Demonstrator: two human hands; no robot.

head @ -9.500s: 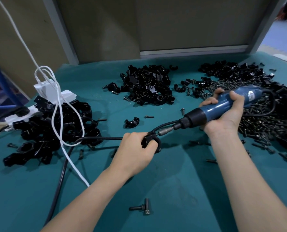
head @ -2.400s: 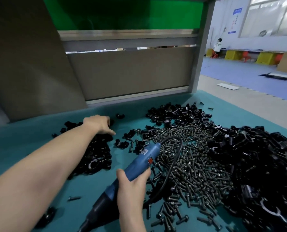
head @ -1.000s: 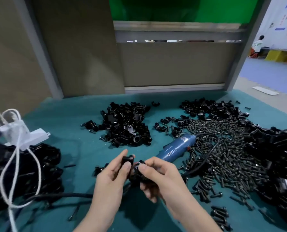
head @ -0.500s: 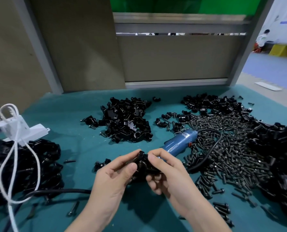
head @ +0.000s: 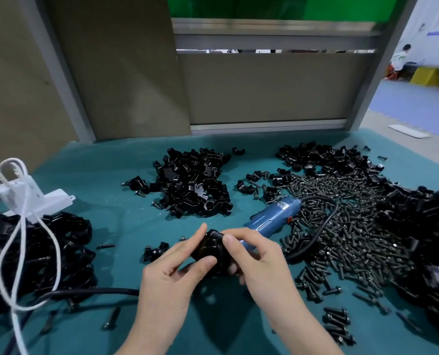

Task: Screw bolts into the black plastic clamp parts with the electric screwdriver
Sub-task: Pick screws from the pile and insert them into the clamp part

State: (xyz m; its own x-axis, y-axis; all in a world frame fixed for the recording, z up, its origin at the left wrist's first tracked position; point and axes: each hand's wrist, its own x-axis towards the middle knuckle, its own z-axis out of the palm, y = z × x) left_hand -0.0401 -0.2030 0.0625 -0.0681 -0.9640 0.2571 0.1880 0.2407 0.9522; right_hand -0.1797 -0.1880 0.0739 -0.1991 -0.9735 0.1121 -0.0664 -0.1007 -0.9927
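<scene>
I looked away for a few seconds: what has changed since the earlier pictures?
The right hand let go of the electric screwdriver, which now lies on the table beside the bolt heap. It and the left hand now pinch black clamp parts together. The clamp pile and white cable stayed put.

Left hand [head: 167, 276], right hand [head: 260, 262] seemingly pinching.

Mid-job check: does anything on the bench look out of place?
The electric screwdriver lies against the bolt pile, its cord looped over the bolts. A few stray bolts lie at front left. Nothing looks damaged.
</scene>
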